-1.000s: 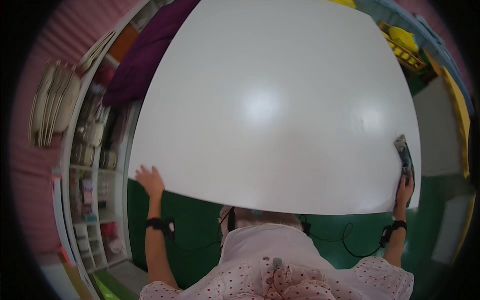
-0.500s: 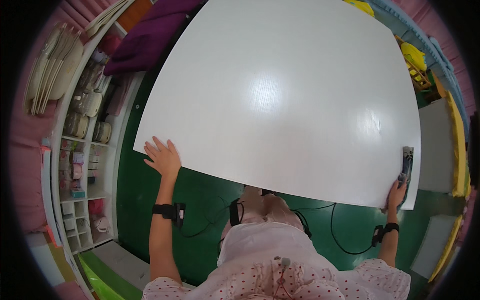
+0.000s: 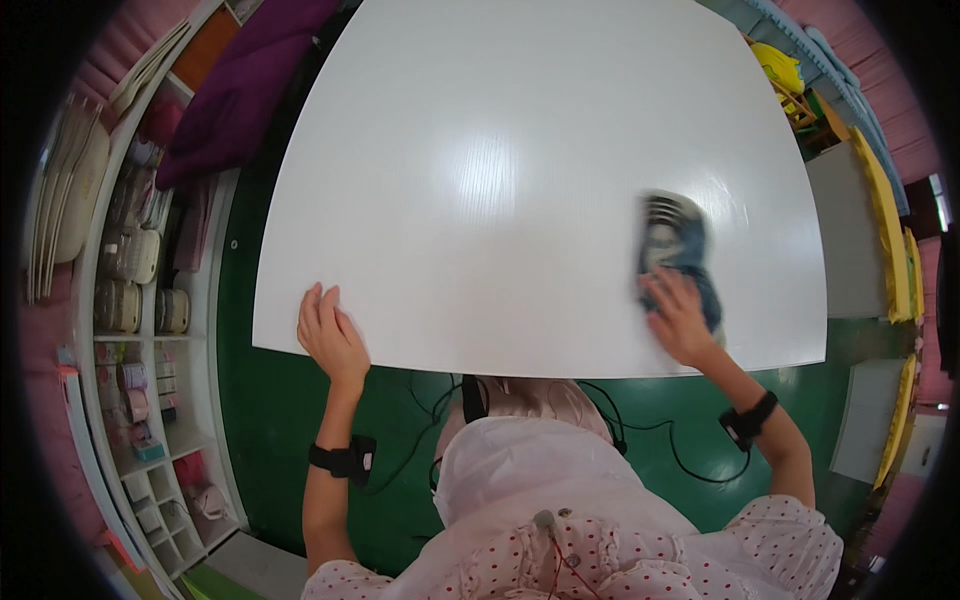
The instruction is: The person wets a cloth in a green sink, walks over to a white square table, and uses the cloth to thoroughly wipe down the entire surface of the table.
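Note:
A large white table [image 3: 480, 270] with a glossy top fills the middle of the view. My right hand [image 3: 683, 315] presses a folded cloth [image 3: 668, 238], dark blue and grey with pale stripes, against the tabletop right of centre. Motion smears the cloth and the fingers somewhat. At the table's near left corner my left hand [image 3: 333, 335] rests on the surface with its fingers loosely extended and nothing in them.
White shelves [image 3: 150, 340] with containers and small boxes stand along the left. A purple cloth-covered thing [image 3: 235, 95] lies beside the table's far left edge. Yellow-edged grey panels [image 3: 850, 235] are on the right. Black cables [image 3: 680, 455] trail over the green floor.
My right hand has swept the cloth leftward and inward from the table's right edge, and the cloth now lies wider. My left hand stays at the near left corner, its fingers less spread.

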{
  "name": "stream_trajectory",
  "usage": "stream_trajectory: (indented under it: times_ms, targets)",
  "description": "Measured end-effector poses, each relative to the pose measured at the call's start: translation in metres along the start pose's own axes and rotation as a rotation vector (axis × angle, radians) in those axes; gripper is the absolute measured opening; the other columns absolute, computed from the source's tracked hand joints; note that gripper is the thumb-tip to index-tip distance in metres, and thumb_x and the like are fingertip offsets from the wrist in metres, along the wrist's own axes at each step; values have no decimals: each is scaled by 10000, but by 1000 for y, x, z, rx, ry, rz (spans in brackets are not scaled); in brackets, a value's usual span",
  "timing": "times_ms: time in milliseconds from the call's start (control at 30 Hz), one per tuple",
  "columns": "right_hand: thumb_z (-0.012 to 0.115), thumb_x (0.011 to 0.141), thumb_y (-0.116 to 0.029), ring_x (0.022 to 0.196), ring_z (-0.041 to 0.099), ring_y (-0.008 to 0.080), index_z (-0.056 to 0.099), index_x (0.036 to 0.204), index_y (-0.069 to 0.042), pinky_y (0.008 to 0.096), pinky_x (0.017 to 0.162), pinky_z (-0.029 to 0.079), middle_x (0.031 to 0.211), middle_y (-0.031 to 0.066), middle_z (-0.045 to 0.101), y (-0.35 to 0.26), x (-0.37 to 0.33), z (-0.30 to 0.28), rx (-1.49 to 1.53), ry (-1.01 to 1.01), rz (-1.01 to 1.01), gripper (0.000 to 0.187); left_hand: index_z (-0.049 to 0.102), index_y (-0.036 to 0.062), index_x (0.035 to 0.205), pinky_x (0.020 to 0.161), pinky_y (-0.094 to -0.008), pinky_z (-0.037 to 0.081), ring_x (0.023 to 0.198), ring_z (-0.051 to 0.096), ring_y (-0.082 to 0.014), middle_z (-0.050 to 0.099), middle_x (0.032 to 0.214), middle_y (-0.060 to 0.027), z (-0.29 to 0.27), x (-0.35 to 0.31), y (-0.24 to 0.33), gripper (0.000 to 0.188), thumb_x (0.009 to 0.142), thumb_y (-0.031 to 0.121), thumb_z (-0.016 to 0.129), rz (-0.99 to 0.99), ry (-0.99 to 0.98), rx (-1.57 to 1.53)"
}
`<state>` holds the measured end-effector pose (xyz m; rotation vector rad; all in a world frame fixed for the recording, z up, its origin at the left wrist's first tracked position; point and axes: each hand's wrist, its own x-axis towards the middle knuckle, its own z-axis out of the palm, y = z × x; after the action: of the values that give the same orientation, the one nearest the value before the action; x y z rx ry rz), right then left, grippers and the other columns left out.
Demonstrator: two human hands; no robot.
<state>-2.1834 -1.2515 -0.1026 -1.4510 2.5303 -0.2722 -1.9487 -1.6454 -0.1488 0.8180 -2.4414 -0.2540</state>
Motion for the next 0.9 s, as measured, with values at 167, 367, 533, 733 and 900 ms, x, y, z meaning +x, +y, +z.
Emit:
stream_trajectory:
  times_ms: [167, 367, 533, 733, 900]
  targets:
    - [464, 894, -338, 1305, 237, 354, 313, 1368, -243, 592, 1016, 176, 1427, 76, 270, -71, 78, 9, -14, -115, -457, 506, 582, 29, 1068, 984, -434, 280, 1178, 433, -318, 514, 1232, -136, 2, 1, 0, 298, 831, 37, 402, 50, 60, -123]
    - [508, 847, -401, 1254, 294, 367, 345, 1339, -317, 600, 963, 259, 1441, 22, 248, -156, 171, 45, -34, 6, -636, 525, 583, 1, 1072, 995, -432, 299, 1164, 451, -342, 507, 1237, -163, 0, -1, -3, 322, 812, 24, 396, 42, 63, -167]
    - [409, 869, -505, 1288, 265, 371, 316, 1355, -329, 575, 946, 276, 1448, 50, 250, -150, 253, 21, -33, -73, -310, 525, 580, -12, 1077, 978, -383, 345, 1150, 462, -329, 505, 1224, -177, 1, -1, 2, 325, 812, 5, 393, 59, 80, -224]
    - [419, 829, -566, 1331, 208, 313, 313, 1364, -321, 571, 1011, 222, 1467, 7, 217, -16, 244, -7, -3, 48, 251, 598, 595, -3, 1062, 981, -397, 346, 1159, 457, -327, 521, 1217, -158, 1, -3, -2, 328, 816, -11, 379, 23, 63, -151]
    - [467, 828, -514, 1242, 380, 298, 390, 1326, -154, 412, 1004, 324, 1350, 121, 407, 152, 111, -18, 13, 393, 776, 620, 591, -7, 1064, 978, -396, 353, 1163, 457, -327, 530, 1210, -161, -3, -3, -3, 309, 828, -3, 391, 66, 53, -140]
